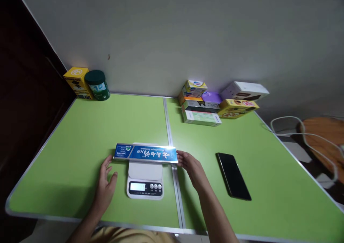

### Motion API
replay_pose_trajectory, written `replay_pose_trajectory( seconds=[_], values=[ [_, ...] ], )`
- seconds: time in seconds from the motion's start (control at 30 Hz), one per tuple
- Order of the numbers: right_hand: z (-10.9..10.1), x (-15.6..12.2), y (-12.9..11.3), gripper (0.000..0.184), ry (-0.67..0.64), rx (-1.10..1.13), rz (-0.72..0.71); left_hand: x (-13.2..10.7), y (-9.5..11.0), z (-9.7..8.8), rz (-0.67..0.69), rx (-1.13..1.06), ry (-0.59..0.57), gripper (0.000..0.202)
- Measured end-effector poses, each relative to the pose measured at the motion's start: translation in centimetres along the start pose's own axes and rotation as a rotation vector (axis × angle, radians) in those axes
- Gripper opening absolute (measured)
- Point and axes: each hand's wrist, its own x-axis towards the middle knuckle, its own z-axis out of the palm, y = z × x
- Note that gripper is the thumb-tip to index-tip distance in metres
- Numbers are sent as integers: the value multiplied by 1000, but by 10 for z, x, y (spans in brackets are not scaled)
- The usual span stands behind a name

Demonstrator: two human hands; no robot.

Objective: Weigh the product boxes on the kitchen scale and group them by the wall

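- Blue toothpaste box (pixel 146 153) lies across a white scale (pixel 145 172), lower centre
- Left hand (pixel 105 182) is beside its left end
- Right hand (pixel 191 167) is at its right end
- Black phone (pixel 233 176), lower right

We are seeing glossy, foil-like card on the toothpaste box (pixel 145 154) and smooth plastic on the scale (pixel 145 172). The worktop (pixel 67 157) is looking smooth, its metal trim (pixel 177 196) shining; the phone (pixel 233 176) is showing glossy glass, the far wall (pixel 161 38) looking matt.
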Motion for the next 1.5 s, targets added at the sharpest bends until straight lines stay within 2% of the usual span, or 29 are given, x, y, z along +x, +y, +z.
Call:
replay_pose_trajectory(
  seconds=[0.2, 0.4, 0.63, 0.87, 1.1, 1.27, 1.4, 1.5],
  values=[
    [2, 0, -6, 43, 19, -17, -28, 7, 0, 0, 33, 2, -10, 53],
    [-2, -6, -1, 42, -21, -3, 8, 6, 5, -1, 44, 11, -23, 50],
    [1, -9, -6, 42, -21, -35, -5, 10, 6, 0, 39, -27, -6, 53],
    [8, -12, -8, 38, -62, -174, -58, 16, 5, 0, -60, -28, -51, 61],
    [11, -24, -13, 35, -37, -313, -159, 17, 6, 1, -71, -28, -71, 65],
    [16, -35, -14, 32, -25, -389, -267, 15, 16, 3, -93, -24, -54, 68],
    [19, -41, -10, 34, -13, -413, -283, 13, 29, 5, -47, -1, -39, 65],
    [23, -44, -4, 38, -32, -421, -288, 12, 33, 7, -75, 15, -21, 67]
  ],
)
